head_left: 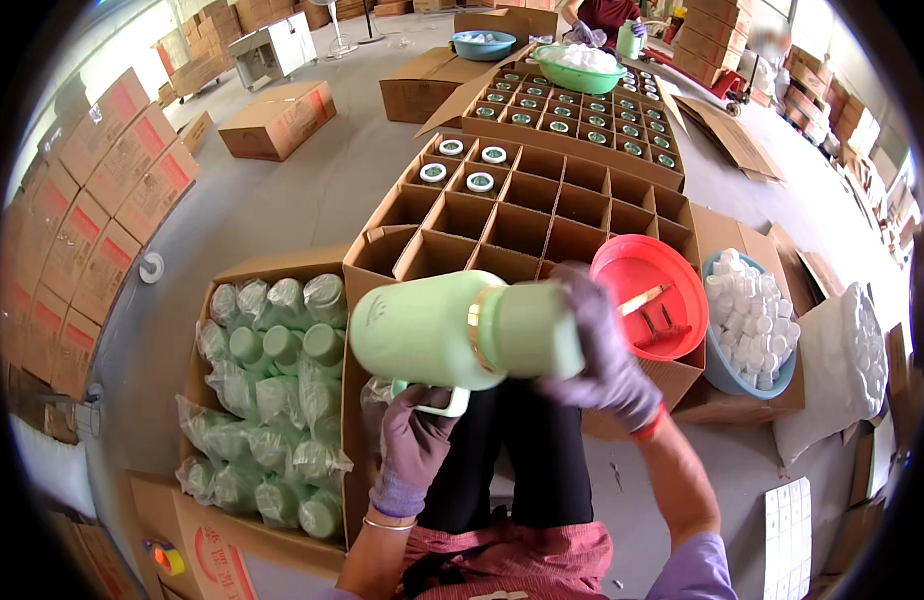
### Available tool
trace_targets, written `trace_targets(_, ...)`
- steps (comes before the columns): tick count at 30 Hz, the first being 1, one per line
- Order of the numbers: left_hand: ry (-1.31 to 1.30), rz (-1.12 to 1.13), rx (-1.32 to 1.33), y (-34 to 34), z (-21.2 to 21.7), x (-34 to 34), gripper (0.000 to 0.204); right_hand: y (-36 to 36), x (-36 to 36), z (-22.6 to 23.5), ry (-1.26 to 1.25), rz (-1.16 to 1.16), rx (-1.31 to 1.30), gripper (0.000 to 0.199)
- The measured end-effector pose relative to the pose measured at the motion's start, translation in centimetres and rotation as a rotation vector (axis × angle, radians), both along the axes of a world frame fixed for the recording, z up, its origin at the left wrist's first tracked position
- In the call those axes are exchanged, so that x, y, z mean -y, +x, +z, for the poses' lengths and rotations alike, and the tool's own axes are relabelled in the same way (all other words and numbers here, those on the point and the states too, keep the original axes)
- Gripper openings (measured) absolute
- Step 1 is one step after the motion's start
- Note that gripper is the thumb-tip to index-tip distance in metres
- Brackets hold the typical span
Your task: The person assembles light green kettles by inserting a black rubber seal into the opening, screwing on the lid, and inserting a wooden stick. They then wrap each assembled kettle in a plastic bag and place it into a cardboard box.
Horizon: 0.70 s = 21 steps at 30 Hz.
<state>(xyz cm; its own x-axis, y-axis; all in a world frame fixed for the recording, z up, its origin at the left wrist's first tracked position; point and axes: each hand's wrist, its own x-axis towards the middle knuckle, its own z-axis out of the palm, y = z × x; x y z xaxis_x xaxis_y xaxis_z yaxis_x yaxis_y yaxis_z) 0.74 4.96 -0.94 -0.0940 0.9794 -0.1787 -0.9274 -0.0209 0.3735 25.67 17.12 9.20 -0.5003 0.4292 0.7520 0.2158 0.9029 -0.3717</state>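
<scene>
A light green vacuum flask (417,330) with a gold band lies sideways in the air above my lap. My left hand (414,450), in a grey-purple glove, is closed round the flask's handle (448,402) from below. At the other end my gloved right hand (612,360) is wrapped round the green cup lid (537,330); hand and lid are smeared by motion. The lid sits against the flask's neck. Just behind the flask stands a divided carton (522,200) with several white-rimmed flasks (480,182) in its far left compartments.
Plastic-wrapped green flasks (280,345) fill an open carton at left. A red basin (650,255) rests on the divided carton's right corner, beside a blue basin (714,358) of white caps. Further back, another person (612,15) works behind a green basin (580,82).
</scene>
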Motion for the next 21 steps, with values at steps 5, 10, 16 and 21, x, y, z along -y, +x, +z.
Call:
trace_targets(5,0.24,0.054,-0.745,-0.5,-0.6,0.4,0.024,-3.0,3.4,-4.6,-0.606,-0.045,-0.402,0.095)
trace_targets(10,0.514,-0.006,-1.066,-4.4,0.2,1.3,0.049,-2.6,0.9,-4.7,-1.614,0.36,-0.592,0.055)
trace_targets(16,0.739,0.004,-1.952,-3.8,-0.7,3.5,0.054,-1.1,-0.8,-0.3,-1.309,0.258,0.17,0.068)
trace_targets(21,0.947,-0.244,-1.971,-6.6,-1.2,7.9,0.052,-3.6,3.1,0.2,-1.079,0.447,0.592,0.066)
